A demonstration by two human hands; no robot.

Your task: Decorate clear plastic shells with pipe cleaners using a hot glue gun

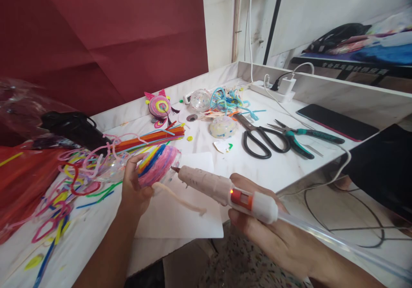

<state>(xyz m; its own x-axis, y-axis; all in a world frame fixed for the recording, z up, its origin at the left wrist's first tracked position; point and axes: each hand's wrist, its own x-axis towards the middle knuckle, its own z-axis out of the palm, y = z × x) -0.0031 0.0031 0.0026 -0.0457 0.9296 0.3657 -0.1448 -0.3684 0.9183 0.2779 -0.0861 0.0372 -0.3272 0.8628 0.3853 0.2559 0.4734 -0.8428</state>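
My left hand [137, 185] grips a clear dome [159, 165] partly covered with pink, blue, orange and yellow pipe cleaner bands. A cream pipe cleaner [180, 201] trails from the dome's lower side, near my left thumb. My right hand [260, 225] is wrapped round a white glue gun [206, 185] with an orange part and a small lit lamp. The gun's nozzle points at the dome's right side; whether it touches cannot be made out. A clear glue stick [325, 232] runs out of the gun's back end. Beneath lies a white sheet of paper [199, 223].
Scissors [265, 140] and green-handled pliers [301, 137] lie at the right, near a phone [337, 121] and a power strip [273, 91]. Loose pipe cleaners [77, 174] heap at left. Behind are a pipe cleaner bundle [154, 137], a decorated pink piece [160, 107] and another dome [222, 127].
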